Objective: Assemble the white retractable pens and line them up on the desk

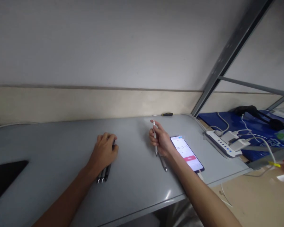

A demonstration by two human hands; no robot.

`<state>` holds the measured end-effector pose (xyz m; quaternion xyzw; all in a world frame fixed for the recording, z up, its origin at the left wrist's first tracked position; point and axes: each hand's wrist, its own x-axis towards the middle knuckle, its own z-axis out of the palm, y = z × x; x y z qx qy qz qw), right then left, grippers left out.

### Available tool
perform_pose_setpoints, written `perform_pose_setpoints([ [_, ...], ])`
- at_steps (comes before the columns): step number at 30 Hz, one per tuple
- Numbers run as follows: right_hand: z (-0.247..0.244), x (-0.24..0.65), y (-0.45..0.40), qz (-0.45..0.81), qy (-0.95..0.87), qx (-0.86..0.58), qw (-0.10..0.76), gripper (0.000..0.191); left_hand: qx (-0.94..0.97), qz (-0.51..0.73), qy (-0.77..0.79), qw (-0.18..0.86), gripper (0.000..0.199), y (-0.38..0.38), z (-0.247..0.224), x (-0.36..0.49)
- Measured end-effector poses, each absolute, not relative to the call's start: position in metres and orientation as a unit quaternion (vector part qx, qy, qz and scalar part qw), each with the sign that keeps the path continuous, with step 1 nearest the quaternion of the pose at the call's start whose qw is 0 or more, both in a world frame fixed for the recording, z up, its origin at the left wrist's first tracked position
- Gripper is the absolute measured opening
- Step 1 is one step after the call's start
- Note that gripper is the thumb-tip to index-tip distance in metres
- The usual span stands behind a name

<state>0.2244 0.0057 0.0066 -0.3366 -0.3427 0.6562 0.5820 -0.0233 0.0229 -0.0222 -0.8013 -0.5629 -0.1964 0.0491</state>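
Three dark and grey pens (pixel 105 173) lie side by side on the grey table (pixel 134 179), their metal tips toward me. My left hand (pixel 105 149) covers their far ends, its fingers curled closed around them. In my right hand (pixel 161 138) a white pen (pixel 155 142) stands nearly upright, gripped by closed fingers, with its tip pointing down. Just below that hand a grey pen (pixel 164 164) lies on the table, partly hidden by my wrist. Right of my right wrist is a phone (pixel 188 154) with a running timer on its lit screen.
A screwdriver (pixel 167 114) lies along the wall at the back. At the right edge sits a white power strip (pixel 221 145) with chargers and cables. A metal post (pixel 227 56) rises behind it. A black flat object (pixel 7 176) lies at the far left.
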Motion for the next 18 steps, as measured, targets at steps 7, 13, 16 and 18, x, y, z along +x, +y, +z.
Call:
perform_pose_setpoints([
  [7,0.012,0.227,0.004,0.540,-0.433,-0.484,0.536,0.027,-0.783,-0.147,-0.601,0.057,0.026,0.014,-0.010,-0.016],
  [13,0.009,0.232,0.004,0.365,-0.551,-0.609,0.438,0.024,-0.782,-0.132,-0.603,0.079,0.026,0.011,-0.006,-0.014],
  [16,0.002,0.236,0.008,0.275,-0.585,-0.662,0.380,0.015,-0.786,-0.132,-0.597,0.087,0.024,0.010,-0.004,-0.015],
  [18,-0.003,0.239,0.010,0.222,-0.607,-0.682,0.341,0.011,-0.792,-0.133,-0.590,0.087,0.022,0.010,-0.003,-0.015],
])
